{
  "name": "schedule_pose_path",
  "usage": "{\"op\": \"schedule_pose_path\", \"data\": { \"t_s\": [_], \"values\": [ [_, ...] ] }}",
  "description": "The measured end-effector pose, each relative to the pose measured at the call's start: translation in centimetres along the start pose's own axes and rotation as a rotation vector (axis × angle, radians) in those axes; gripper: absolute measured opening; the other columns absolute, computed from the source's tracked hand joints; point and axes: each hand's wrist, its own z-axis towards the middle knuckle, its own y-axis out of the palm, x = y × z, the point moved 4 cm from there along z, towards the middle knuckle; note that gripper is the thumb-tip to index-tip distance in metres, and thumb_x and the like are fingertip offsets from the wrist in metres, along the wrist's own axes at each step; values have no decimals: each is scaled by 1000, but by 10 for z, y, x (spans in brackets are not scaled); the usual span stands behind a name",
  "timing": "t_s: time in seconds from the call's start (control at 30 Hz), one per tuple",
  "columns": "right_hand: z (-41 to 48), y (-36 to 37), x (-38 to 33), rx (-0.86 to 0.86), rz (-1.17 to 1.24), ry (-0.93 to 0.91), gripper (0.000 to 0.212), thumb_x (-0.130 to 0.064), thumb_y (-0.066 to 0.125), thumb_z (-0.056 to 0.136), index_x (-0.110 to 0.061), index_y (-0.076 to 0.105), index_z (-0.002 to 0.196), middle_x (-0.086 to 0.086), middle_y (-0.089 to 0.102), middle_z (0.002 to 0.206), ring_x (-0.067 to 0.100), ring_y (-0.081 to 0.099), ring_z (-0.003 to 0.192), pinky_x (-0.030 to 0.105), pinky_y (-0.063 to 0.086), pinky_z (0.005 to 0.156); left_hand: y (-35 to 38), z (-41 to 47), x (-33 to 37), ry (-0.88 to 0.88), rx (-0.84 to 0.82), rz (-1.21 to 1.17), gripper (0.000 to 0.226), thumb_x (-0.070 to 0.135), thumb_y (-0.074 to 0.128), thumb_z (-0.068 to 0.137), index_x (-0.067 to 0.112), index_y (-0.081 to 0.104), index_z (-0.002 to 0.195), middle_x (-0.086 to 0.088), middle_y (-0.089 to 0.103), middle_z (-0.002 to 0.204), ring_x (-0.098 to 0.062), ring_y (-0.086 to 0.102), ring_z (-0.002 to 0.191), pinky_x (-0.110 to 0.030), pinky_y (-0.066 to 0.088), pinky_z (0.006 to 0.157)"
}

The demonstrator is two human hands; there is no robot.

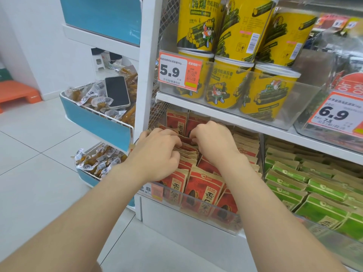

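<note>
Both of your hands are down in the shelf bin of red packets (204,191), low on the shelf unit at about 12 o'clock from where you stand. Your left hand (159,152) has its fingers curled over the brown top edges of the middle rows. Your right hand (214,142), at its 3 o'clock, pinches a packet top with bent fingertips. Neither hand is spread wide.

By the look of it, you are midway through tidying. The front row behind the clear bin wall (196,209) stands upright and faces out. Two packets at 12 o'clock, at the back, also stand up. The rows under your hands lean and bunch together, so those are left to square up.

The green packets (314,193) at 3 o'clock lie in neat rows. A phone (117,92) rests on snack bags at 10 o'clock, well apart from the work.
</note>
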Motion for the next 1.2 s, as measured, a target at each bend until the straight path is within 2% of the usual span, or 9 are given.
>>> {"op": "schedule_pose_path", "data": {
  "t_s": [0.1,0.23,0.4,0.53,0.67,0.77,0.83,1.03,1.2],
  "values": [
    [-13,-8,-4,37,-15,-75,17,-11,70,98,-28,72,96,-5,57,75,26,56,76,35,36,66,-4,-2,1,-23,45,-80,44,26,51,93,29,73,130,9,63,145,-18,54,133,-50,39,119],
    [-37,-28,8,215,38,-68,13,-19,60,101,-24,73,102,-5,69,84,26,67,82,35,48,59,-19,-6,5,-173,264,-488,20,18,62,93,28,66,111,10,69,109,-10,66,96,-34,55,85],
    [-75,-64,25,676,274,-38,16,-18,61,105,-13,76,106,1,74,90,25,70,74,42,55,55,-29,-15,28,-106,417,-667,32,11,60,101,24,58,130,12,66,124,-1,62,116,-19,53,93],
    [-102,-89,29,888,424,1,14,-11,62,108,-5,74,111,5,70,96,21,65,81,38,55,65,-34,-22,60,35,429,-791,27,31,47,115,29,60,138,17,71,122,0,67,113,-25,56,92],
    [-125,-111,26,991,737,101,14,-8,65,107,-2,73,116,5,68,97,18,66,84,33,55,72,-39,-31,83,17,524,-915,26,41,46,115,26,67,119,12,74,104,-7,71,96,-39,59,83],
    [-136,-116,26,920,1112,237,24,-20,68,105,-11,68,128,-7,69,88,13,69,77,31,55,66,-36,-34,98,-68,517,-1111,30,41,45,115,22,66,107,4,74,94,-13,70,85,-42,57,77],
    [-137,-114,30,819,1256,266,23,-22,66,105,-16,69,126,-2,73,82,20,70,72,39,57,62,-27,-35,108,-184,451,-1293,25,35,45,116,17,63,114,7,75,87,-7,69,77,-29,55,70],
    [-133,-86,29,487,1083,290,16,-20,60,105,-22,74,98,-7,72,74,9,65,63,26,50,63,-6,-45,122,-287,186,-1470,10,17,52,112,15,51,121,-11,64,80,-19,61,64,-31,48,53],
    [-133,-75,20,338,1062,302,22,-22,56,100,-18,59,79,3,60,63,20,50,58,40,43,61,-9,-55,117,-286,155,-1503,36,44,59,109,10,56,119,-3,71,94,-16,69,85,-37,57,77]
  ]
}}
